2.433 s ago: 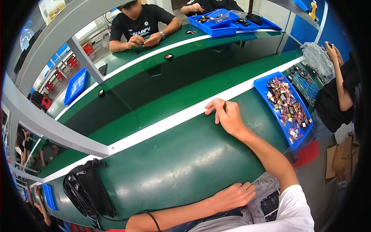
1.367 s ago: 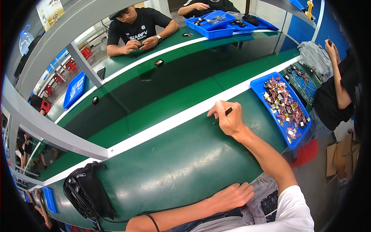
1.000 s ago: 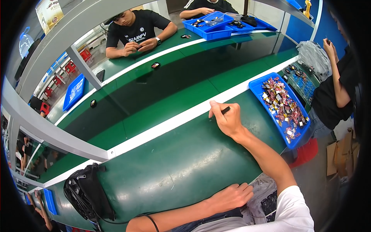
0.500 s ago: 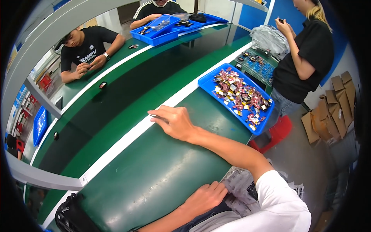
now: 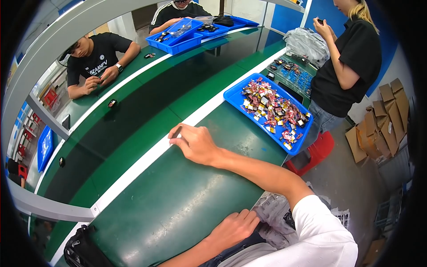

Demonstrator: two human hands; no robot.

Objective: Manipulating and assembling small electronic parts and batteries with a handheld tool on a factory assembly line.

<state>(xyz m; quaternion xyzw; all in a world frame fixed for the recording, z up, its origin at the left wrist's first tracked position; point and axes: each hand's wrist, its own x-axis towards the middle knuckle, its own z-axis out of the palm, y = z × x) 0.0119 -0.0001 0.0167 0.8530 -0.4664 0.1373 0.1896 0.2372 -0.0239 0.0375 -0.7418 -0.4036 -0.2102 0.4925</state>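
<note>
My right hand [image 5: 195, 143] is above the white rail [image 5: 147, 161] between the green belt and the green worktop. Its thumb and fingers pinch a small, thin grey piece [image 5: 177, 132], mostly covered by the fingers; its kind is not clear. Lower down, my left hand [image 5: 235, 229] rests at the worktop's near edge, fingers curled in, with nothing showing in it. Farther right, a blue tray [image 5: 231, 94] holds many small foil-like packs [image 5: 271, 104] in red, white and yellow.
Small dark parts [image 5: 112, 103] lie on the belt [image 5: 147, 107]. Across it, two people sit working beside blue bins [image 5: 178, 46]. A person in black stands right, near a red stool [image 5: 318, 153] and cardboard [image 5: 378, 129]. A black bag [image 5: 82, 249] sits lower left, below a metal frame [image 5: 58, 209].
My right hand has turned slightly, and the grey piece shows at a different angle between the fingers. The view has shifted a little. My left hand stays in place.
</note>
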